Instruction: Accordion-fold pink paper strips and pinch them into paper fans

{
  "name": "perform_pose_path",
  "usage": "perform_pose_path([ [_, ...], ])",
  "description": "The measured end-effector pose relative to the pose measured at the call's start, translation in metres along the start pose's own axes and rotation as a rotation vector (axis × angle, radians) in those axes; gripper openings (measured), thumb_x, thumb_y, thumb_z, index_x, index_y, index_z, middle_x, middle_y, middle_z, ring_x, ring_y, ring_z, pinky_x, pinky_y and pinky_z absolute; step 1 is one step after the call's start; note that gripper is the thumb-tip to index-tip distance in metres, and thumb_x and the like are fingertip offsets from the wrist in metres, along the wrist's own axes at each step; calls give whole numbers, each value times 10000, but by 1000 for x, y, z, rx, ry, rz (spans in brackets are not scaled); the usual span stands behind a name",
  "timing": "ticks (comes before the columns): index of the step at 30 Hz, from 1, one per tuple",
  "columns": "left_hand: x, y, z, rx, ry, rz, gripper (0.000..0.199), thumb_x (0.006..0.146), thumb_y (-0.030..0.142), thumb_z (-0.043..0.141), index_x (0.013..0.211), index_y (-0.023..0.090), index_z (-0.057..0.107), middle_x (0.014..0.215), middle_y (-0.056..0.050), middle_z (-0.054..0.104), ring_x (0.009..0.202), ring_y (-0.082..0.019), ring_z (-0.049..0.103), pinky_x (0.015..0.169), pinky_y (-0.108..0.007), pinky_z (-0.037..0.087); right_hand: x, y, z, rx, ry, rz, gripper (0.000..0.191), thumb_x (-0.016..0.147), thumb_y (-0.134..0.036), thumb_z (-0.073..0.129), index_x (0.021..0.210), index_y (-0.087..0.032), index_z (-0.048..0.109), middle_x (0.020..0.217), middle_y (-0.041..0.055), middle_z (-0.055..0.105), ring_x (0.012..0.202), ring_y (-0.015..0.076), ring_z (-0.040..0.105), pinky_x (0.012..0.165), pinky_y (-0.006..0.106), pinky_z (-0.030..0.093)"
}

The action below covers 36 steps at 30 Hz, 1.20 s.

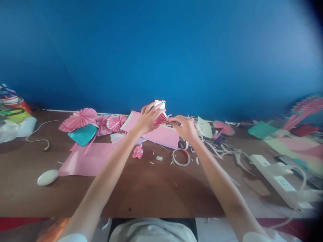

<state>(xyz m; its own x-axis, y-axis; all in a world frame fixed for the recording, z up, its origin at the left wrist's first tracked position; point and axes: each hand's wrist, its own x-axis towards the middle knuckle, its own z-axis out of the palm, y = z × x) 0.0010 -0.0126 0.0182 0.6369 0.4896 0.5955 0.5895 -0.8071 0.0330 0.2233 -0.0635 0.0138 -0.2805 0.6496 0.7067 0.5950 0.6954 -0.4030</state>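
above the table (146,198) i have a piece of pleated paper (161,119), red-pink in colour, and it is between my two hands, nearer to me than the phone (163,104) which is by the blue wall (161,50). my right hand (184,127) has its fingertips brought close together, and they pinch the narrow end where the folds gather. my left hand (149,117) has the fingers spread wide at the other side, where the folds open; whether its thumb also presses the paper from below, i cannot tell. i judge that this paper is very light, so the weight should give me no trouble, but it seems thin, and a strong squeeze could crush the folds (a small crumpled pink paper (137,152) lies on the table, a good warning for me). along each fold it should be rather stiff, while across the folds it should stretch and spring like an accordion. it is probably dry and not very slippery, although the layers may slide one against another. therefore the best place to hold firmly is the gathered end, where many layers lie together, and the loose edges i should touch only softly
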Motion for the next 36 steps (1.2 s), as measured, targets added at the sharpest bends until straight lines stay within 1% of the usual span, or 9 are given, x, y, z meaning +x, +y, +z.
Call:
perform_pose_path([
  [3, 2, 1, 2, 41, -55, 77, 287, 861, 225, 619, 1142, 193, 573, 1312, -118, 583, 1380, -313, 347, 1133, -537, 194, 0, 3, 1, -10, -30, -4, 165, 918, -239, 552, 951, -243, 714, 967, 52, 722, 904, 199, 662, 785, 329, 502],
  [5, 2, 2, 4, 0, -112, 66, 189, 883, 260, 601, 1054, 179, 598, 1108, -113, 676, 1182, -289, 550, 1035, -463, 355, 0, 4, 1, -12, -36, -14, 166, 919, -234, 550, 952, -242, 712, 964, 54, 719, 901, 197, 657, 785, 326, 494],
  [7, 1, 3, 7, -66, -177, 27, 195, 914, 331, 567, 1036, 183, 601, 945, -94, 702, 904, -240, 653, 824, -351, 462, 0, 2, 0, -17, -36, -18, 166, 922, -225, 541, 960, -237, 702, 967, 56, 712, 900, 195, 647, 780, 319, 485],
  [10, 0, 6, 11, -164, -218, -23, 252, 947, 398, 507, 1084, 203, 590, 852, -69, 702, 711, -187, 644, 636, -267, 431, 1, -2, -3, -44, -39, -1, 159, 927, -215, 525, 965, -225, 679, 946, 52, 694, 849, 183, 627, 730, 295, 466],
  [16, 0, 6, 23, -452, -287, -96, 268, 990, 276, 357, 1190, 200, 518, 872, -55, 695, 686, -133, 625, 597, -219, 427, 1, -4, -5, -99, -22, 65, 166, 937, -227, 489, 970, -217, 650, 959, 50, 684, 809, 179, 604, 701, 286, 435],
  [22, -3, 4, 29, -426, -325, -97, 275, 936, 152, 319, 1138, 200, 499, 837, -53, 673, 648, -140, 596, 594, -235, 440, 1, 3, -2, -77, -67, 96, 187, 928, -335, 538, 1010, -216, 655, 894, 38, 717, 749, 175, 626, 656, 275, 427],
  [27, -2, 14, 28, -485, -340, -99, 273, 982, 255, 345, 1221, 218, 471, 901, -59, 703, 690, -145, 641, 619, -231, 460, 0, 5, -4, -96, -119, 118, 225, 926, -385, 541, 926, -225, 699, 710, 12, 709, 591, 154, 593, 592, 264, 400],
  [33, 5, 27, 35, -480, -204, -100, 289, 1002, 362, 372, 1108, 184, 573, 982, -85, 703, 894, -188, 670, 758, -256, 482, 0, 2, -7, -129, -132, 116, 189, 919, -319, 538, 863, -228, 694, 715, 9, 707, 592, 149, 587, 583, 251, 385],
  [36, 5, 28, 35, -480, -266, -138, 289, 1007, 335, 358, 1174, 181, 536, 806, -40, 690, 669, -131, 647, 640, -211, 463, 1, 1, -10, -169, -105, 124, 153, 903, -296, 560, 886, -230, 697, 735, 8, 716, 605, 149, 597, 589, 254, 385],
])
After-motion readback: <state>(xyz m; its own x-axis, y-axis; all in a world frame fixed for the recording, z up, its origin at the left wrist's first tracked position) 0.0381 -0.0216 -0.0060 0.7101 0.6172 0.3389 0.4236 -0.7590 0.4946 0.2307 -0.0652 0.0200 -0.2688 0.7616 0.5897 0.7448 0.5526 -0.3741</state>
